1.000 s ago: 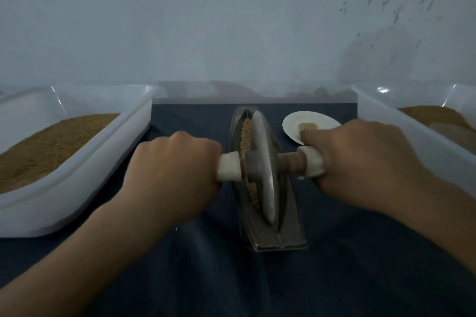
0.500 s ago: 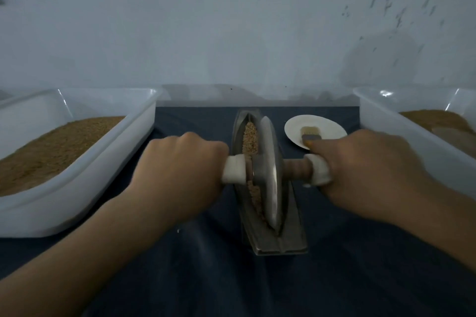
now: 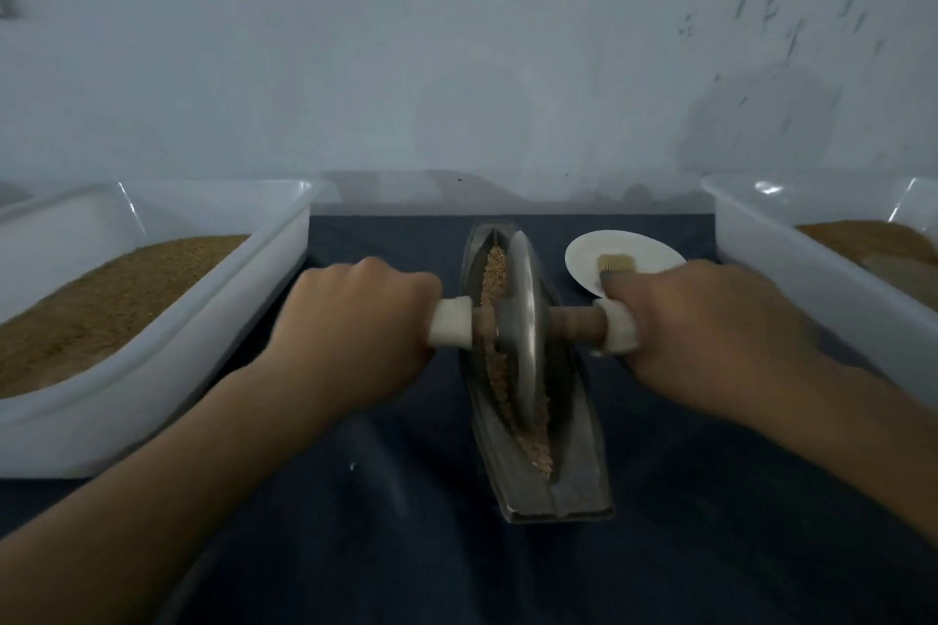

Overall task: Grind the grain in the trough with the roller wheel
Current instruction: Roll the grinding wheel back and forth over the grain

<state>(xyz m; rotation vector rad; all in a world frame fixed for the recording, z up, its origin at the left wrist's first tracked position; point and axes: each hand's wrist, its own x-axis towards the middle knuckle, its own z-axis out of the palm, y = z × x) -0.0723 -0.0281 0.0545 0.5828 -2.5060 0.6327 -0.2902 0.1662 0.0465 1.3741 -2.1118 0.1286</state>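
Roller wheel sits midway in trough, left hand and right hand clasping handles.

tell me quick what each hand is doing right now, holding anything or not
Left hand: closed around the left handle of the roller wheel.
Right hand: closed around the right handle of the same wheel.

A single head-worn camera looked forward and down from close above the table, facing a pale wall. Both forearms entered from the bottom corners, and the wide lens bowed the edges.
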